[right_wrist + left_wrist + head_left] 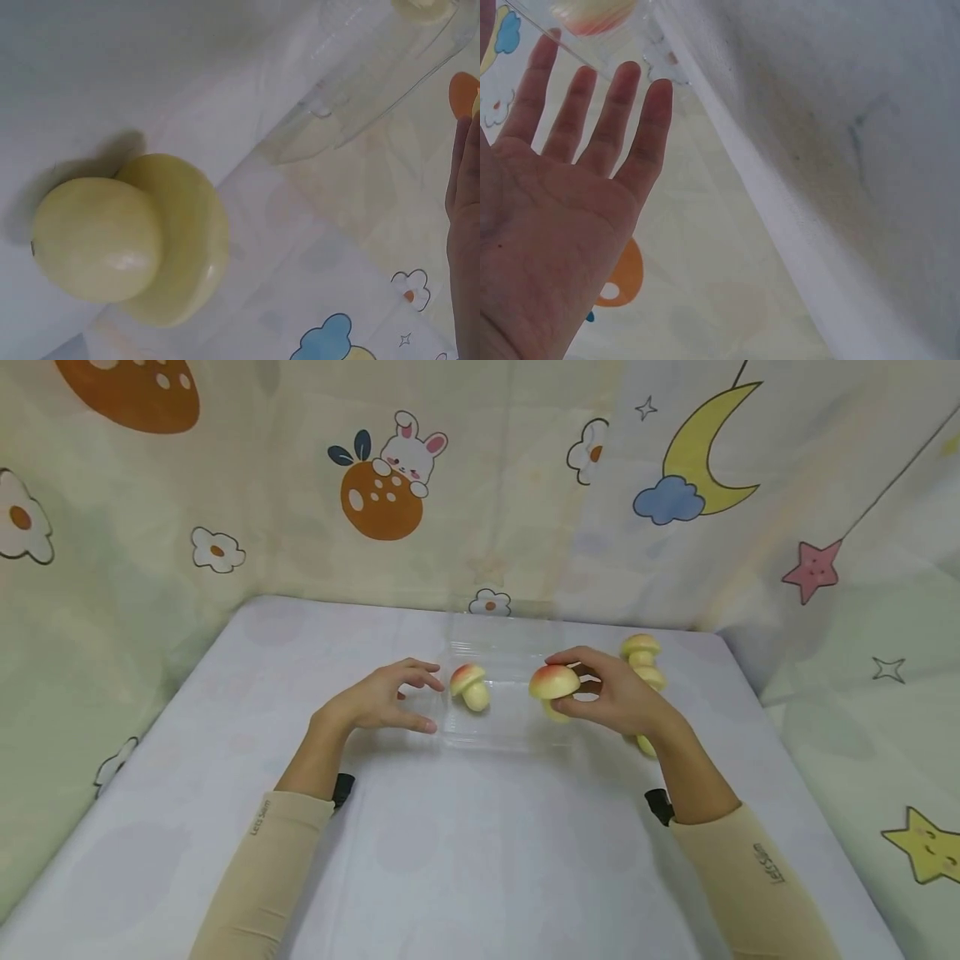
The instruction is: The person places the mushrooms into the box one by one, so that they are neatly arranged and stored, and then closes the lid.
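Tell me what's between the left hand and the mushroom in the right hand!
The head view shows another mushroom, in the clear box.

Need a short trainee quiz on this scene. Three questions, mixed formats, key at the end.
1. Multiple choice. Of the left grip and the right grip, which holds a mushroom?
A) left only
B) right only
C) both
D) neither

2. True or false: no mushroom lies inside the clear container.

3. Fill in the blank: in the head view, the loose mushrooms outside the container lie toward the ____ side of the table.

Key:
1. B
2. False; the resting mushroom lies inside it.
3. right
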A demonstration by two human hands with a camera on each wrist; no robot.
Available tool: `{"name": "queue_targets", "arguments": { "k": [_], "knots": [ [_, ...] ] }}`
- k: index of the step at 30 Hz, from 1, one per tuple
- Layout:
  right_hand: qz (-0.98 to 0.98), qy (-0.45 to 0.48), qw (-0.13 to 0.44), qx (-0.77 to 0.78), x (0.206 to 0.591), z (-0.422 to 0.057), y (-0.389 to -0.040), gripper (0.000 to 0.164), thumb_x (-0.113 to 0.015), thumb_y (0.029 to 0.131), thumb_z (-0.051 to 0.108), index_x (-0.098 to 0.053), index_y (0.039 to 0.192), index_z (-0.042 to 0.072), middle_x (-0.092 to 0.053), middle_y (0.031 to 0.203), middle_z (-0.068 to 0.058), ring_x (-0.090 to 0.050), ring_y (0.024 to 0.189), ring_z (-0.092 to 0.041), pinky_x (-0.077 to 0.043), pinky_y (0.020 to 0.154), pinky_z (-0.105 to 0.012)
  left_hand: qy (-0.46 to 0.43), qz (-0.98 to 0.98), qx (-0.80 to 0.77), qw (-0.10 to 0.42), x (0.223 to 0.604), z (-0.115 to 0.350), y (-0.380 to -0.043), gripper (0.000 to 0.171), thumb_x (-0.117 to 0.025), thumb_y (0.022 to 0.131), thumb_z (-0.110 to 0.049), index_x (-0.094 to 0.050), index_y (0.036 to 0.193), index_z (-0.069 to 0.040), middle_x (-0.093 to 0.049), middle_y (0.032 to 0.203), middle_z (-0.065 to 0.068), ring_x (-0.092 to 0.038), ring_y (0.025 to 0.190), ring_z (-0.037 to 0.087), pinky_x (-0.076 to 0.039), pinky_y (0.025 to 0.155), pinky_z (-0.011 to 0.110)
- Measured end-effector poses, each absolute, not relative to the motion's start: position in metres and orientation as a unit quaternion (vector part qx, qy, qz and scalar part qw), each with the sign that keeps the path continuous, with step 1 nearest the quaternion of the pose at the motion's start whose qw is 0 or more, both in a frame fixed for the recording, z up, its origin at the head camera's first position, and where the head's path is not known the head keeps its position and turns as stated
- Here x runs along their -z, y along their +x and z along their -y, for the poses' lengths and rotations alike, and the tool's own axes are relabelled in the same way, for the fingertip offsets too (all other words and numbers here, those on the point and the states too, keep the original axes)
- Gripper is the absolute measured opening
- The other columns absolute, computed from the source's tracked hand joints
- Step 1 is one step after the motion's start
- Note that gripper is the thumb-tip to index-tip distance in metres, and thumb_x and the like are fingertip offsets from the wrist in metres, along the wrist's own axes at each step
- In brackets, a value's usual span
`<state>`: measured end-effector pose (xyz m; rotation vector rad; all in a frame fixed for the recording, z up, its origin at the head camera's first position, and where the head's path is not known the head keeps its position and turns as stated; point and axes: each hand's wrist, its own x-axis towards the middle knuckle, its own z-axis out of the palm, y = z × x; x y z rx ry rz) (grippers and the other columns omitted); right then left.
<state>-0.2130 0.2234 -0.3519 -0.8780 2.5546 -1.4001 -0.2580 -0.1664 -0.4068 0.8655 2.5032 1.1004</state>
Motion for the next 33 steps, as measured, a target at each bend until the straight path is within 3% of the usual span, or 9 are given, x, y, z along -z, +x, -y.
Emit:
{"name": "queue_targets", "arguments": {
  "k": [14, 26, 33],
  "knots": [
    [-0.828, -0.258, 0.065, 0.494, 0.366, -0.216, -0.226, 0.052, -0.082, 0.088, 0.010, -0.061, 0.136, 0.014, -0.062, 0.133, -0.004, -0.063, 0.115, -0.024, -0.057, 0.098, -0.031, 0.298, -0.865, -0.378, 0.141, 0.406, 0.163, -0.258, 0.066, -0.093, 0.076, -0.041, -0.068, 0.131, -0.014, -0.044, 0.159, 0.002, -0.051, 0.135, 0.030, -0.049, 0.108, 0.052],
    [-0.837, -0.250, 0.021, 0.487, 0.384, -0.204, -0.246, 0.054, -0.083, 0.088, 0.011, -0.060, 0.137, 0.010, -0.061, 0.135, -0.008, -0.064, 0.114, -0.026, -0.057, 0.097, -0.033, 0.292, -0.864, -0.383, 0.145, 0.407, 0.163, -0.259, 0.066, -0.093, 0.075, -0.042, -0.068, 0.131, -0.016, -0.044, 0.159, -0.002, -0.050, 0.136, 0.028, -0.048, 0.108, 0.052],
    [-0.843, -0.248, 0.036, 0.476, 0.387, -0.192, -0.253, 0.054, -0.082, 0.088, 0.012, -0.059, 0.137, 0.009, -0.063, 0.134, -0.007, -0.064, 0.116, -0.027, -0.058, 0.096, -0.030, 0.290, -0.863, -0.386, 0.145, 0.407, 0.164, -0.258, 0.067, -0.093, 0.074, -0.042, -0.068, 0.130, -0.015, -0.043, 0.159, -0.001, -0.050, 0.136, 0.027, -0.048, 0.109, 0.054]
  ]
}}
